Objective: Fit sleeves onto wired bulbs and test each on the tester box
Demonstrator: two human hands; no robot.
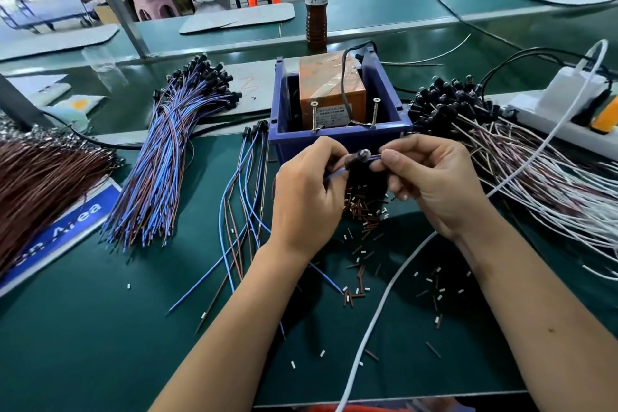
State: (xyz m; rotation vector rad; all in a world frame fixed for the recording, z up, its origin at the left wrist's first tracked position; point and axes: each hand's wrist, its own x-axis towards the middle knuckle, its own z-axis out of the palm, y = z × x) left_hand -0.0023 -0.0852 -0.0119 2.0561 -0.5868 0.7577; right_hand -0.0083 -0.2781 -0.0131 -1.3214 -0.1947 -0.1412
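Note:
Both hands meet just in front of the tester box (337, 130), a blue bin with an orange block and two upright screws. My left hand (307, 197) pinches a wired bulb (359, 157) with a black holder and clear tip. My right hand (431, 184) pinches the bulb's blue wire close beside the holder. Under the hands lies a scatter of small brown and white sleeves (364, 214). A few loose blue and brown wired bulbs (244, 197) lie to the left of my left hand.
A thick bundle of blue-brown wired bulbs (160, 170) lies at left, a brown wire bundle (36, 184) at far left. White-wired bulbs (521, 157) pile at right beside a white power strip (561, 120). A white cable (394, 284) crosses the mat. A bottle (316, 10) stands behind the box.

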